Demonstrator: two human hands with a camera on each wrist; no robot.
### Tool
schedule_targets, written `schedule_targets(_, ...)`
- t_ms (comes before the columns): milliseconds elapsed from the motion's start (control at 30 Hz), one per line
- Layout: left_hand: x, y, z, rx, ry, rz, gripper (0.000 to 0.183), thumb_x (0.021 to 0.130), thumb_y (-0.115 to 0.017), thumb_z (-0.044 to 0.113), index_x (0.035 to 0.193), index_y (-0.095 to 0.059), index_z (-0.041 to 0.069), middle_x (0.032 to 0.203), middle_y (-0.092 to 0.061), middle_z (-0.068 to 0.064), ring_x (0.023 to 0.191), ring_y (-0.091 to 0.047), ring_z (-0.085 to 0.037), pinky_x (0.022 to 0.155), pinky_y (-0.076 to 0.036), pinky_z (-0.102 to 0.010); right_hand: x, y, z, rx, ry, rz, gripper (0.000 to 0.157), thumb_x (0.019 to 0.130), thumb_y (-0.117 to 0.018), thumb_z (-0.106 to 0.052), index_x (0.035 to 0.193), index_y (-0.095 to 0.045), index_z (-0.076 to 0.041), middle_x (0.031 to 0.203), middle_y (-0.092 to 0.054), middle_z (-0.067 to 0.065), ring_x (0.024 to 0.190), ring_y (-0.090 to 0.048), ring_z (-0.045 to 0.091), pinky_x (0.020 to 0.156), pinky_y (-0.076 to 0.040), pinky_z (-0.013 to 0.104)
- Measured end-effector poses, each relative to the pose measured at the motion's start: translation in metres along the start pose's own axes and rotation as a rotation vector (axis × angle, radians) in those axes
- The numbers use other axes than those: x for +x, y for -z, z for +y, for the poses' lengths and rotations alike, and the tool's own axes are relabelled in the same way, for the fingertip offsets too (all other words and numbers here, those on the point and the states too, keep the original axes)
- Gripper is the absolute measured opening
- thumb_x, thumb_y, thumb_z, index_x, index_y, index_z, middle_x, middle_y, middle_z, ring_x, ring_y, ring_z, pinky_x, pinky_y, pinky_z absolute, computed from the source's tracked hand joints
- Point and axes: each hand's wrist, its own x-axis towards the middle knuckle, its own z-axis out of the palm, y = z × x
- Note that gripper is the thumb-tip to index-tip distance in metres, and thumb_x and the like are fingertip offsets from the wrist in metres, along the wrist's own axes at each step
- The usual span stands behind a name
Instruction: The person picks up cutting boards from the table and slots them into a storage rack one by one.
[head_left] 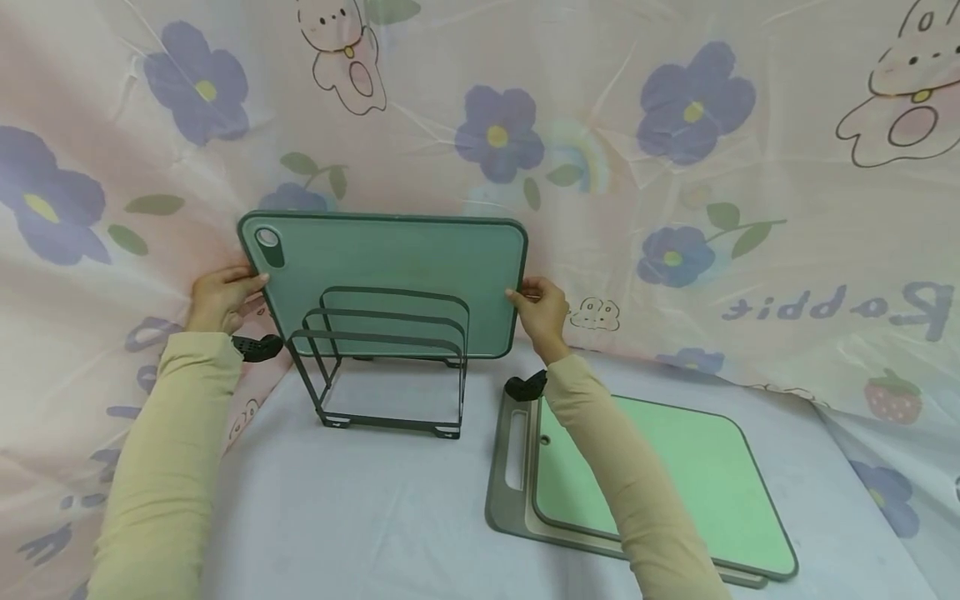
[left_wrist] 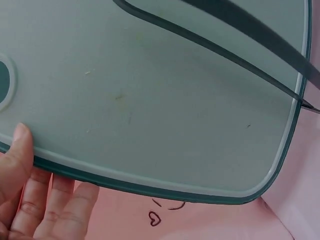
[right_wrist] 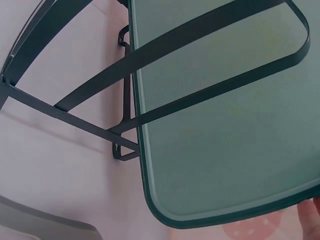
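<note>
A dark-rimmed green cutting board (head_left: 390, 258) stands on its long side behind the front hoops of a black wire rack (head_left: 386, 342). My left hand (head_left: 221, 300) grips the board's left edge, thumb on the front face and fingers behind, below the hole in its corner. On the opposite edge, my right hand (head_left: 542, 312) pinches the board the same way. In the left wrist view, the thumb of the left hand (left_wrist: 40, 195) lies on the pale face of the board (left_wrist: 165, 130). Only fingertips of the right hand (right_wrist: 309, 217) show in the right wrist view.
To the right of the rack, a light green cutting board (head_left: 690, 475) lies flat on a larger grey board (head_left: 502, 492) with a slot handle. Both rest on a white-covered table (head_left: 360, 517). A flowered curtain (head_left: 585, 100) hangs close behind the rack.
</note>
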Motion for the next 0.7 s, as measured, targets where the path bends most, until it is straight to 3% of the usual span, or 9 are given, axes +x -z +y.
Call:
schedule_targets(200,0.002,0.003,-0.002,0.004,-0.048,-0.006,0.015,0.084,-0.070,-0.007,0.080,-0.066,0.007,0.075,-0.066,0.000,0.067,-0.066,-0.010,0.064,-0.055,-0.023,-0.002,-0.004,0.004,0.038,0.031,0.029,0.025,0.088,-0.074,-0.010,0.106,-0.065,0.005,0.101,-0.066,0.016,0.093,-0.064,0.025,0.080,-0.053,0.033)
schedule_targets(367,0.000,0.002,-0.008,0.050,-0.102,-0.035,0.011,0.090,-0.067,0.001,0.097,-0.059,0.005,0.079,-0.064,0.005,0.074,-0.060,-0.006,0.062,-0.052,-0.019,-0.006,-0.005,0.008,0.044,0.032,0.046,0.026,0.089,-0.073,-0.013,0.108,-0.066,0.004,0.103,-0.067,0.016,0.095,-0.063,0.025,0.081,-0.053,0.035)
schedule_targets(500,0.001,0.003,-0.019,0.128,-0.132,-0.029,0.027,0.090,-0.070,0.011,0.110,-0.055,-0.001,0.077,-0.064,0.007,0.072,-0.057,-0.007,0.060,-0.050,-0.018,-0.011,-0.006,0.016,0.014,-0.005,0.050,0.028,0.088,-0.075,-0.015,0.107,-0.066,0.003,0.102,-0.067,0.016,0.094,-0.064,0.025,0.081,-0.053,0.036)
schedule_targets(600,0.003,0.005,-0.033,0.296,-0.127,-0.001,0.048,0.091,-0.070,0.022,0.124,-0.050,-0.006,0.082,-0.059,0.012,0.075,-0.054,-0.005,0.078,-0.051,-0.024,-0.017,-0.010,0.024,-0.015,-0.060,0.043,0.030,0.088,-0.075,-0.017,0.107,-0.066,0.003,0.101,-0.068,0.016,0.094,-0.065,0.026,0.081,-0.053,0.036)
schedule_targets(700,0.004,0.007,-0.048,0.403,-0.098,0.031,0.056,0.091,-0.069,0.030,0.128,-0.048,-0.006,0.092,-0.053,0.008,0.082,-0.051,-0.006,0.096,-0.043,-0.038,-0.023,-0.014,0.031,-0.050,-0.110,0.039,0.032,0.087,-0.076,-0.019,0.107,-0.065,0.004,0.102,-0.068,0.017,0.095,-0.066,0.027,0.082,-0.054,0.037)
